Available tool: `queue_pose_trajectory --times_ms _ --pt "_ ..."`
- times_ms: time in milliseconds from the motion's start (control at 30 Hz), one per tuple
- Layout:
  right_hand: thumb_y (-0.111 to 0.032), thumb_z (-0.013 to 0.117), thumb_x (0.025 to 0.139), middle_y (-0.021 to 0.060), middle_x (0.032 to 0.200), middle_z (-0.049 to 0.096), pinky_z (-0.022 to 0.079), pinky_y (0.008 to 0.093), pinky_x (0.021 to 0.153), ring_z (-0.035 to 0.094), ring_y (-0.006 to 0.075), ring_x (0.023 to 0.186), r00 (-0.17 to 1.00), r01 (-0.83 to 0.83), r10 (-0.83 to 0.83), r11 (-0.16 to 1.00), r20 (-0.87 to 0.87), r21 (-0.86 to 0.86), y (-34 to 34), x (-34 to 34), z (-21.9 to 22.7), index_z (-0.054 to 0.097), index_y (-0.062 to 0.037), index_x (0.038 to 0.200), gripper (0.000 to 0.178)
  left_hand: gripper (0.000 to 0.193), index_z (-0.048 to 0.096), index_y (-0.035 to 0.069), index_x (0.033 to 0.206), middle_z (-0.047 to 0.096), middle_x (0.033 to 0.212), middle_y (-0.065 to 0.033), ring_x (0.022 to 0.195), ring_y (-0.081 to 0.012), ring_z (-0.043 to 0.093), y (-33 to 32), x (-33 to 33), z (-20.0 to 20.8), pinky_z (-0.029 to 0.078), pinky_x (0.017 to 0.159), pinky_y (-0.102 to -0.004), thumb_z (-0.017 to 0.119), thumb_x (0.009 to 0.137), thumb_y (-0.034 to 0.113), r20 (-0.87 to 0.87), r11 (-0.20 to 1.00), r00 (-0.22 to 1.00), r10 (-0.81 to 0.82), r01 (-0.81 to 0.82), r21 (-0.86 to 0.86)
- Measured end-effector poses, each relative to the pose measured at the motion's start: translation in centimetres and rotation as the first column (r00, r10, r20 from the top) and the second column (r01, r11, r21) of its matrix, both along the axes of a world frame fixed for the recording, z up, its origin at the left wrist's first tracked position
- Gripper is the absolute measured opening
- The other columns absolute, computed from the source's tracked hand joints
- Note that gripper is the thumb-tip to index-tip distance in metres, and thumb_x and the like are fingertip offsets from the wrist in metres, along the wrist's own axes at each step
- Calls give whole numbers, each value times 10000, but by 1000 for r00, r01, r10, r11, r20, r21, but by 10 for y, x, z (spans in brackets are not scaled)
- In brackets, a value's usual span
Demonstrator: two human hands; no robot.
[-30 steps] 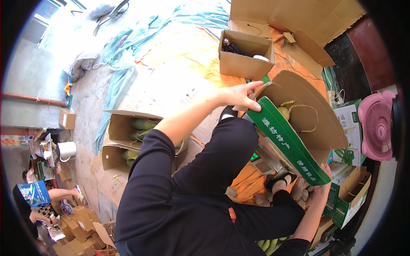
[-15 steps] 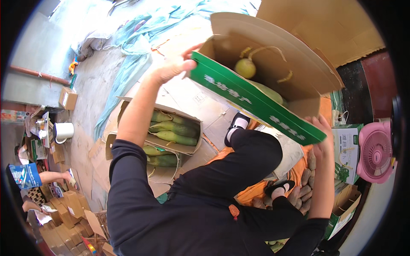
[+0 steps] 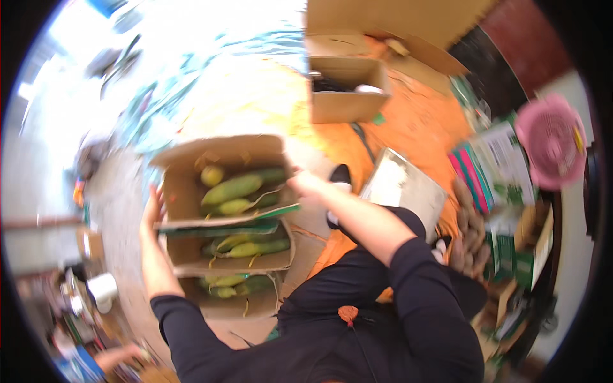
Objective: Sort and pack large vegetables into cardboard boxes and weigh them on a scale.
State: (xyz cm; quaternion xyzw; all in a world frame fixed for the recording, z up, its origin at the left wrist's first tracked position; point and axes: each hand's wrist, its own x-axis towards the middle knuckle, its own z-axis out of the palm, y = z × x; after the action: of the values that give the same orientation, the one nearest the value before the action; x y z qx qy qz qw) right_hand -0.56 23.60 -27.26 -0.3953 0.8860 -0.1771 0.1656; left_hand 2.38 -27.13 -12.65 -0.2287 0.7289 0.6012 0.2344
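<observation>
My left hand (image 3: 153, 207) and my right hand (image 3: 308, 185) hold an open cardboard box (image 3: 182, 185) by its two sides. Several long, pale-green, gourd-like vegetables (image 3: 233, 189) with thin stems lie inside it, one showing its round yellowish end. Its near wall has a green printed edge. Directly nearer me is a second box (image 3: 185, 251) with more of these vegetables, partly under the held box's edge. A third box (image 3: 255, 307) of them stands closer still. My left fingers are partly hidden behind the box side and blurred.
Ahead on an orange sheet (image 3: 408, 108) stands another open box (image 3: 348, 107) with dark contents. To the right are a white board-like piece (image 3: 408, 185), a heap of brown tubers (image 3: 472, 236), green-and-white cartons (image 3: 501, 163) and a pink fan (image 3: 552, 140). Another person's arm (image 3: 121, 356) shows at lower left.
Both hands have carried the box from the upper right to the left, lowering it beside the other vegetable boxes. It was tilted before; now its inside faces up. My view has shifted too.
</observation>
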Motion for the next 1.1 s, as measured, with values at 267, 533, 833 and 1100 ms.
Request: queue_pose_trajectory --times_ms 267,533,833,1100 --pt "-110 577 728 176 938 684 513 409 820 654 337 914 737 552 -541 828 405 101 -48 4 75 706 -96 965 271 724 361 132 1449 400 1452 -75 1325 -207 362 -14 0 -1 199 1117 -389 425 916 618 162 955 977 -138 175 -240" --pt "-146 612 718 179 856 685 517 418 750 660 338 844 735 560 -514 828 442 32 -54 -4 109 729 -81 852 189 549 472 94 1368 484 1373 -138 1334 -306 365 2 30 54 257 1101 -422 487 950 449 42 894 973 228 -192 -404" --pt "-136 605 707 172 821 684 510 412 699 657 322 773 722 667 -518 698 458 -262 0 -27 184 713 -52 799 164 444 539 91 1294 561 1266 -156 1186 -298 498 20 -4 88 353 1012 -429 585 907 302 -403 727 835 -376 -4 -687" --pt "-153 616 765 125 895 692 509 333 739 652 219 819 757 642 -458 388 467 -661 117 -2 255 693 -20 919 218 328 613 47 1202 605 1188 -185 1102 -326 558 166 -3 168 413 977 -368 616 891 153 -427 394 454 -782 -171 -903"
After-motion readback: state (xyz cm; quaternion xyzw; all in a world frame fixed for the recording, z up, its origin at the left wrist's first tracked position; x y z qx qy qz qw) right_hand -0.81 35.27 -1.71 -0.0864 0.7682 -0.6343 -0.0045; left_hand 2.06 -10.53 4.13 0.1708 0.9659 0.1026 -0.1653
